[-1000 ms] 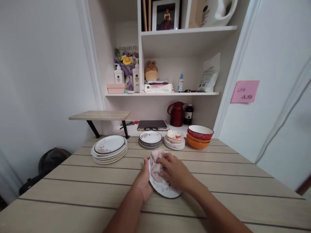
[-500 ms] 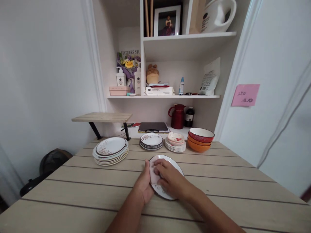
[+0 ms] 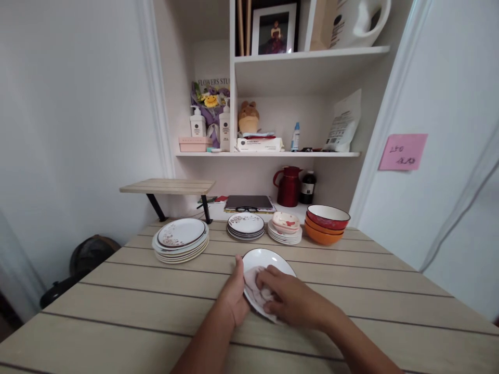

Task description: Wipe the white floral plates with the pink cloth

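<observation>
- The white plate [image 3: 265,255], dark-rimmed and face up, is at the lower centre of the frame; whether it rests on the wooden table [image 3: 370,291] cannot be told.
- The left hand [image 3: 235,293] is half closed around the plate's left edge, thumb up along the rim, its other fingers mostly hidden; it has hold of the plate.
- The right hand [image 3: 292,297], fingers curled, grips a pale pink cloth [image 3: 251,283] against the plate's face.
- Right of centre, a red bowl [image 3: 329,224], white inside, sits nested in orange bowls [image 3: 323,238].
- Just beside them, a small patterned dish [image 3: 286,221] tops a stack of white plates [image 3: 285,239].
- At centre are stacked flowered plates [image 3: 245,223]; left of centre, a stack of larger plates [image 3: 181,234].
- A strip of planks separates the held plate from those stacks; wider stretches run to the table's slanting edges at lower left and lower right.
- On the pink note [image 3: 403,151], right of frame, "250" reads above an unclear scrawl.
- "FLOWERS STU" shows above the bouquet [image 3: 210,101], upper left of centre.
- Print on the pump bottle [image 3: 198,124] and white pouch [image 3: 345,122] is too small to read.
</observation>
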Action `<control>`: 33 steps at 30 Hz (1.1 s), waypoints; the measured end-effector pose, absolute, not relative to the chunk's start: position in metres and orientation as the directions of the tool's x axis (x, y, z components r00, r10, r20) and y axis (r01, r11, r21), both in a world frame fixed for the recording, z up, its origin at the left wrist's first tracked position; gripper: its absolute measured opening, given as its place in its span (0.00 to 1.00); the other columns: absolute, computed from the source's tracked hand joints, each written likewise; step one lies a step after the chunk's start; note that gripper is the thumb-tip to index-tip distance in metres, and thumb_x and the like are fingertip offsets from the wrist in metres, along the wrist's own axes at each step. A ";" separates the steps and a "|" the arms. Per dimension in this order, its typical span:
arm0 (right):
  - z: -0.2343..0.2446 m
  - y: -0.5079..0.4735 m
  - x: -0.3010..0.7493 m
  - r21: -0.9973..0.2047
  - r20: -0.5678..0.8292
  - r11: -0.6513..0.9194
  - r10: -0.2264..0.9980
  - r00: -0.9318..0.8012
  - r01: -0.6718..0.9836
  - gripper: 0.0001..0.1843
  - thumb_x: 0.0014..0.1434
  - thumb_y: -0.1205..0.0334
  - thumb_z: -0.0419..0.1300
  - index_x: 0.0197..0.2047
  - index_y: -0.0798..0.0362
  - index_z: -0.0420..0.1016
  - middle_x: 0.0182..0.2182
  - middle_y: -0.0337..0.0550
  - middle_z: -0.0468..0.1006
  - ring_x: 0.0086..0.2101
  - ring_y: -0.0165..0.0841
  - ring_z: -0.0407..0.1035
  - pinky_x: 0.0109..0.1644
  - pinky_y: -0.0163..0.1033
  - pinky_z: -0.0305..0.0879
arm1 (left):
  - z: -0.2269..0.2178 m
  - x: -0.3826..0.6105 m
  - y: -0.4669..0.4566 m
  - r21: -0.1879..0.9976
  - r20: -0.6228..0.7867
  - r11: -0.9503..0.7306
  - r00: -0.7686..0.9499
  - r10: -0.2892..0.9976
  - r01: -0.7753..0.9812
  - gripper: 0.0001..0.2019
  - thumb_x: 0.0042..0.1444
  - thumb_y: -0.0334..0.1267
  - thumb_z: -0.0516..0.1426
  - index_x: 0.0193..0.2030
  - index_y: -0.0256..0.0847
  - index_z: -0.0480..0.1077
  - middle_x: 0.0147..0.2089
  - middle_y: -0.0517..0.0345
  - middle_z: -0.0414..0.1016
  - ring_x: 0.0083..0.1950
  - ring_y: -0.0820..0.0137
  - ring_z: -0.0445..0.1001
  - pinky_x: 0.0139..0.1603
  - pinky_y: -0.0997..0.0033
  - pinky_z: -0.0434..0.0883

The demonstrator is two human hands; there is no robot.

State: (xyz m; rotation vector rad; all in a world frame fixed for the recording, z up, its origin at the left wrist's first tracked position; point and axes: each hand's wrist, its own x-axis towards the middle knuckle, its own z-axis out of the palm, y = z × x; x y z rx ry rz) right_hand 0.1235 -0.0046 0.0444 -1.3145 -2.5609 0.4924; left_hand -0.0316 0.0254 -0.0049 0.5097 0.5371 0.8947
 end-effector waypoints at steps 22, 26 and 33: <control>0.039 0.008 0.113 -0.373 0.145 0.593 0.797 -0.587 0.713 0.13 0.52 0.65 0.57 0.43 0.48 0.66 0.47 0.44 0.67 0.43 0.36 0.65 0.45 0.39 0.60 | -0.005 -0.030 0.023 0.608 -0.142 0.481 0.510 0.848 -0.631 0.39 0.53 0.66 0.44 0.58 0.34 0.67 0.50 0.39 0.76 0.54 0.55 0.73 0.56 0.55 0.66; 0.033 0.026 0.120 -0.260 0.287 0.506 0.853 -0.435 0.822 0.18 0.55 0.65 0.55 0.51 0.46 0.67 0.56 0.48 0.62 0.52 0.41 0.61 0.50 0.43 0.58 | -0.006 -0.028 0.023 0.602 -0.116 0.446 0.480 0.870 -0.662 0.35 0.55 0.64 0.45 0.60 0.40 0.64 0.53 0.43 0.75 0.54 0.57 0.73 0.57 0.54 0.65; 0.049 0.009 0.152 -0.220 -0.067 0.339 0.930 -0.361 0.915 0.09 0.51 0.60 0.58 0.38 0.49 0.70 0.38 0.42 0.75 0.36 0.38 0.68 0.34 0.38 0.54 | -0.006 -0.030 0.024 0.605 -0.147 0.502 0.534 0.833 -0.618 0.39 0.55 0.66 0.42 0.62 0.38 0.63 0.56 0.41 0.73 0.58 0.55 0.70 0.59 0.53 0.62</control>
